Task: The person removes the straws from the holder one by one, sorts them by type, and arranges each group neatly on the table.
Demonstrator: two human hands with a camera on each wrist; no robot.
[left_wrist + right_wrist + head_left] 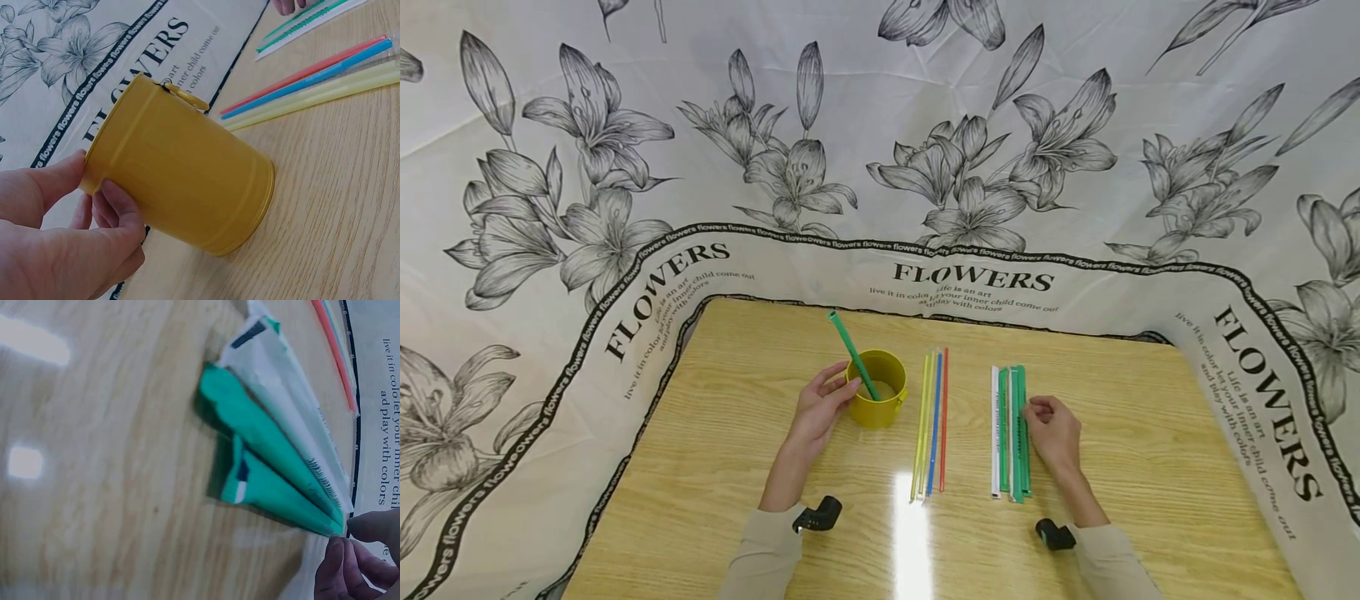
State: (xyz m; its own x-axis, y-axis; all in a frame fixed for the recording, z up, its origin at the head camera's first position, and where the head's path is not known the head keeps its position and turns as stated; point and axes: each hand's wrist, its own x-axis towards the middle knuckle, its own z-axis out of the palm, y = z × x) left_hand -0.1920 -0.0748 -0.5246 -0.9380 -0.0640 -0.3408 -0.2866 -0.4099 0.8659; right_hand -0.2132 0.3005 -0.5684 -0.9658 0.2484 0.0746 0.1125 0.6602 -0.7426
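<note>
My left hand [820, 408] pinches the rim of a small yellow metal bucket [876, 412], with the thumb on the rim and fingers against the outer wall, as the left wrist view shows. A green paper-wrapped straw [844, 337] leans inside the bucket, its upper end sticking out to the far left. To the right lies a group of wrapped straws, white [996, 433] and green [1004, 442], side by side. My right hand [1056, 433] is at their right side. In the right wrist view its thumb and fingertips pinch the outermost green-wrapped straw [287, 503].
Between the bucket and the wrapped straws lie thin yellow [922, 417], blue [936, 425] and red [944, 417] straws, roughly parallel. Everything stands on a wood-grain table [700, 467]. A white flower-printed cloth [820, 275] hangs around its back and sides.
</note>
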